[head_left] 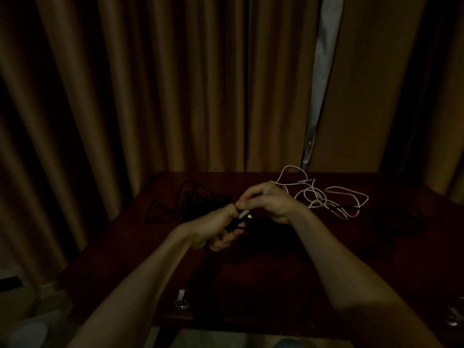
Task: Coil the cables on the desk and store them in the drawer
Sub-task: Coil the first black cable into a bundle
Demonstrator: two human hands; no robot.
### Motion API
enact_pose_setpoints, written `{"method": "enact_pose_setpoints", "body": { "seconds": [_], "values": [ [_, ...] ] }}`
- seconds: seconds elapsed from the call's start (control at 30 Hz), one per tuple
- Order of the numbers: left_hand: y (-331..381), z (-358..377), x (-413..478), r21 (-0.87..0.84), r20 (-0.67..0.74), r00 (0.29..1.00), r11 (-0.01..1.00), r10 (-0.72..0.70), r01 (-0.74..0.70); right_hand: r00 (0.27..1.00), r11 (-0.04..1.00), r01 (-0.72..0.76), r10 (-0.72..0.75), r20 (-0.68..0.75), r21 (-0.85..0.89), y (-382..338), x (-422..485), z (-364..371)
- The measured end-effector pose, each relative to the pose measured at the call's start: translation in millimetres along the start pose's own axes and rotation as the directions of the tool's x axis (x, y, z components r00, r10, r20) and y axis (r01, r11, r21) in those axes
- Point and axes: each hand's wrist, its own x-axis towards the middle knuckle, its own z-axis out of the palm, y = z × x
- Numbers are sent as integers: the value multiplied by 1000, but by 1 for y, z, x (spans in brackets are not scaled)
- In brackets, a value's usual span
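Note:
The scene is dim. Above the dark wooden desk point(288, 285) my left hand point(213, 229) grips the plug end of a black cable point(242, 217), its metal tip showing between both hands. My right hand point(266, 202) pinches the same cable just above the plug. The rest of the black cable point(190, 199) lies tangled on the desk at the back left. A white cable point(326, 194) lies in loose loops at the back right, behind my right wrist. Another dark cable point(396, 219) lies coiled at the far right, barely visible.
Brown curtains point(150, 96) hang right behind the desk, with a pale gap point(324, 71) at the right. A metal ring pull point(181, 303) sits on the desk's front face below my left forearm. The floor shows at the bottom left.

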Motion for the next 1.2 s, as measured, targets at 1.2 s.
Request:
{"method": "enact_pose_setpoints", "body": {
  "seconds": [1.2],
  "values": [
    [37, 13, 44, 242, -576, 673, 883, 464, -403, 992, 963, 65, -33, -123, 261, -16, -13, -1]
  ]
}}
